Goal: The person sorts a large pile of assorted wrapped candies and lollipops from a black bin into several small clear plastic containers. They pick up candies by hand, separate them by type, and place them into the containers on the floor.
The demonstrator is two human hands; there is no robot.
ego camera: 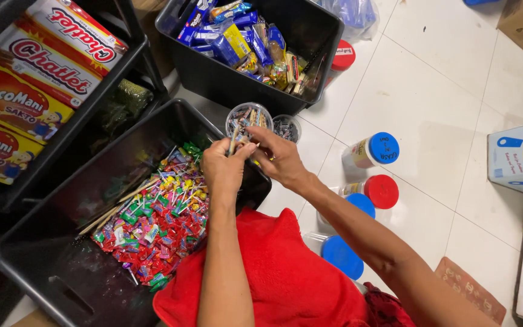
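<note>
Two black plastic bins fill most of the frame. The larger bin [49, 254], lower left, holds a heap of small wrapped candies [158, 221] in red, green and yellow with a few thin sticks across them; the other bin [213, 72], top centre, is packed with blue and yellow snack packets. A black shelf [101, 91] in the upper left carries red and yellow boxes. White floor tiles [431, 91] spread over the right side, where several clear jars with blue or red lids [370, 151] stand or lie, and a white and blue carton [519, 157] sits at the right edge. A red cloth [273, 278] covers the person's lap at bottom centre.

Just above the larger bin's far corner, a small clear round jar [248, 118] stands open, full of thin wrapped sticks, with a second small jar just beside it. Both hands meet right below this jar: the left hand [225, 169] pinches a bundle of the sticks upright, and the right hand [279, 158] closes on the same bundle from the other side, fingers curled, forearms running down to the bottom edge.
</note>
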